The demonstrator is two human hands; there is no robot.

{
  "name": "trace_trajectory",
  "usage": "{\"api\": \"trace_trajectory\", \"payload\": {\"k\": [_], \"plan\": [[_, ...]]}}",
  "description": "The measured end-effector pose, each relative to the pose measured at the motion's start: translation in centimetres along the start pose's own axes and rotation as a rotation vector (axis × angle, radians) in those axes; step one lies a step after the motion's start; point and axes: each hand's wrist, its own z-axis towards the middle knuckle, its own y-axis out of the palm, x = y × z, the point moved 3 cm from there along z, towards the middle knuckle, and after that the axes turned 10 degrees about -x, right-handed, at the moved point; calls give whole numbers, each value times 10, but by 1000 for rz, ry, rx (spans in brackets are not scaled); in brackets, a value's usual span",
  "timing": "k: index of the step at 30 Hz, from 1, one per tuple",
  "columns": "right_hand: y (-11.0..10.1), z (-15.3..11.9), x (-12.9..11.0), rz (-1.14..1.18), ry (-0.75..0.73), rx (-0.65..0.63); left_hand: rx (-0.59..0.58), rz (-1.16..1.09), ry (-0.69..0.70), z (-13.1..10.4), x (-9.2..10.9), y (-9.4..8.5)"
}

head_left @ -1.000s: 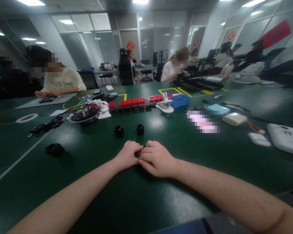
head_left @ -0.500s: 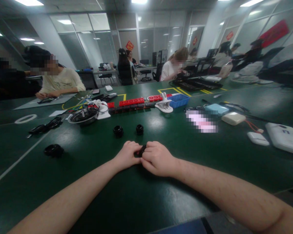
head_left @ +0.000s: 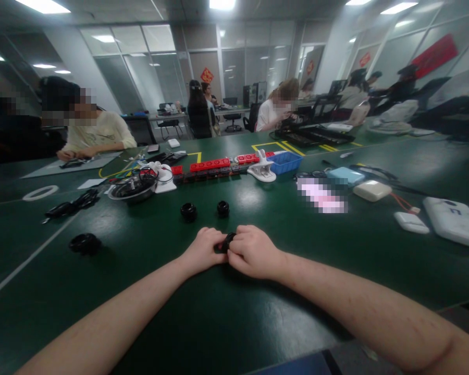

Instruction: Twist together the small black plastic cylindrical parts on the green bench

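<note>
Between my two hands is a small black rounded piece [head_left: 224, 243], mostly hidden by the fingers; its exact kind does not show. My left hand [head_left: 204, 249] grips it from the left, with thumb and fingers closed. From the right, my right hand [head_left: 255, 252] has its fingers curled over the same piece. Just beyond the hands, a black ring-shaped piece [head_left: 188, 211] and a smaller black ring-shaped piece [head_left: 223, 209] stand on the green table [head_left: 172, 323]. A larger black looped piece [head_left: 85, 244] lies off to the left.
A metal bowl [head_left: 121, 196] with dark items stands behind, beside a white clip-like stand [head_left: 262, 169], red block strips [head_left: 210, 165] and a blue basket [head_left: 286, 163]. A black cable bundle [head_left: 73, 203] lies left; white cases [head_left: 411, 222] lie right. Co-workers sit across the table.
Both hands stay on the black piece. My right hand's fingers have shifted slightly, and a little more of the piece shows between the hands. The camera view has moved slightly.
</note>
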Motion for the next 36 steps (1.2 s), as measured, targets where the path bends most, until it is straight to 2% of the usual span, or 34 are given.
{"api": "trace_trajectory", "payload": {"k": [36], "plan": [[-4,1,1,-32,7,-42,2,1,-7,0,-1,1]]}}
